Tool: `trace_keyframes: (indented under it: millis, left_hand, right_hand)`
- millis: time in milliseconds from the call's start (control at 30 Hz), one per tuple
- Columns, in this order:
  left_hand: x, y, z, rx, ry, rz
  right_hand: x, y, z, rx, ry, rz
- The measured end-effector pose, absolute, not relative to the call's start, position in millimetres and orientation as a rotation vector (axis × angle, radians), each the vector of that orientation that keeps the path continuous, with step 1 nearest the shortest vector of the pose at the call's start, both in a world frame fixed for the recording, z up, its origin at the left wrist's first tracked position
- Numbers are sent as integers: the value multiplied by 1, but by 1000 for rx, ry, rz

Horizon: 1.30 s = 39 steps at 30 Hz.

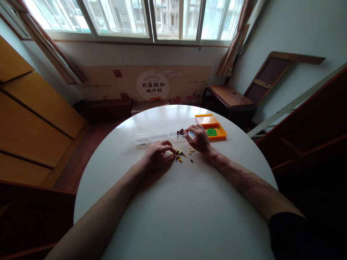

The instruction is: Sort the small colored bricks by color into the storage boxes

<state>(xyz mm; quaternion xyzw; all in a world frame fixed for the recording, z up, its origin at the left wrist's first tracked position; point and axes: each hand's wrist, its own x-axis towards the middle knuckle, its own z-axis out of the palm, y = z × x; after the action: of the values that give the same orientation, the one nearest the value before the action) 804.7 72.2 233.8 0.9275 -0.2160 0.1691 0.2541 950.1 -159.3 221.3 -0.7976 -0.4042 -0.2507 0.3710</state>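
Centre: left hand, fingers bent low at loose yellow and dark-brown small pieces; right hand, curled beside dark-brown pieces in a clear plastic divided box, dividers presumably preventing mixing. Neither grip can be told. Right of centre: orange plastic box.

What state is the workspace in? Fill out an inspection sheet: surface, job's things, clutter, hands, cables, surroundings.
Surface: round white table, shiny toward the window.
Job's things: clear compartmented box, dark pieces in one compartment; orange box, lid open, with green pieces inside; mixed-colour pile on the table.
Clutter: a single dark bit lies apart from the pile.
Hands: left hand with fingertips at the pile; right hand with fingertips by the dark pieces; whether either grips anything cannot be told.
Cables: nothing seen.
Surroundings: window and printed panel beyond the table; wooden seat at far right.
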Motion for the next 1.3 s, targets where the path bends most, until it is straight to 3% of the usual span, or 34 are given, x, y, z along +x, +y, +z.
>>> trace_keyframes:
  millis: [367, 733, 1000, 1300]
  left_hand:
    - [805, 67, 232, 2686, -729, 626]
    - [806, 68, 236, 2510, -467, 781]
    - [806, 69, 238, 2484, -450, 788]
    - [805, 67, 235, 2595, -452, 660]
  right_hand:
    - [942, -161, 227, -1993, -1238, -537]
    - [932, -161, 234, -1864, -1640, -401]
    - [933, -160, 234, -1903, -1568, -429]
    - [948, -161, 226, -2075, -977, -686]
